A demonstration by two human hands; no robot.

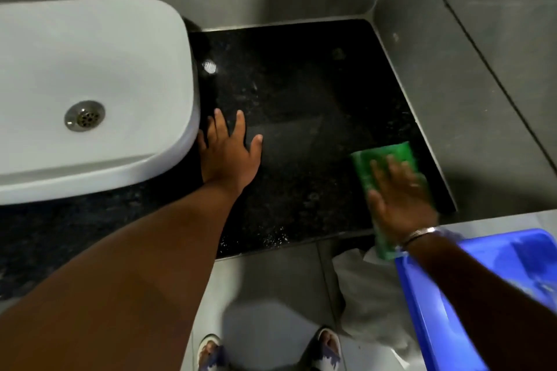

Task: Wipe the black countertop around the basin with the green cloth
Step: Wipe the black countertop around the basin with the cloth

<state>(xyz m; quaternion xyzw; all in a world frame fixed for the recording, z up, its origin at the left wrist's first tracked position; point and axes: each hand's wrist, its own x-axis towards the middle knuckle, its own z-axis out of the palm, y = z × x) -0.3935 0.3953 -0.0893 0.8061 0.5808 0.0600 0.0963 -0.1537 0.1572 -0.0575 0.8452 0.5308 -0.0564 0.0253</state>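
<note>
The black countertop (301,105) fills the middle of the view, speckled and wet near its front edge. A white basin (90,75) stands on its left part. My left hand (230,153) rests flat on the countertop beside the basin's right wall, fingers spread. At the countertop's right front corner lies the green cloth (382,159), and my right hand (398,199) presses flat on top of it with fingers apart. The cloth's lower end hangs past the front edge. The right hand is blurred.
Grey tiled walls (482,69) close the countertop at the back and right. A blue plastic tub (488,280) sits low on the right under my right forearm, with a white bag (370,295) beside it. My feet in sandals (328,346) stand on the grey floor.
</note>
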